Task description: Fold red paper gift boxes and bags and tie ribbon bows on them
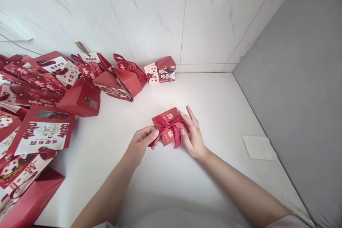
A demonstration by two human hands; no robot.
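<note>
I look down on a smooth white tabletop [213, 105] that runs back to a wall of white, grey-veined tiles [155, 14] with thin dark joints. A flat grey surface [299, 78] closes off the right side, along the table's slanting edge. Near that edge I see a thin white rectangular piece [259, 147] lying flat; I cannot make out its material.

Crowding the left of the table is a cluster of printed red-and-white card gift boxes [40, 82], some upright, some tipped, overlapping one another. A tan strap handle [82, 48] rises at the back, and a thin pale cable [16, 45] trails down the wall behind. Apart from the cluster, a red card box with a printed cartoon couple [166, 72] sits close by the wall, beyond the hands.

A plain-sided red card box with a small cut-out [80, 99] leans at the cluster's edge; I cannot tell what any of these boxes contain.

In the middle of the table is a small red card packet with pale lettering [167, 140], bound with a glossy crimson ribbon [177, 137]. My left hand [145, 138] pinches its left end narrowly; my right hand [193, 133] holds the right side between thumb and fingers, spread wider, one finger jutting free.
</note>
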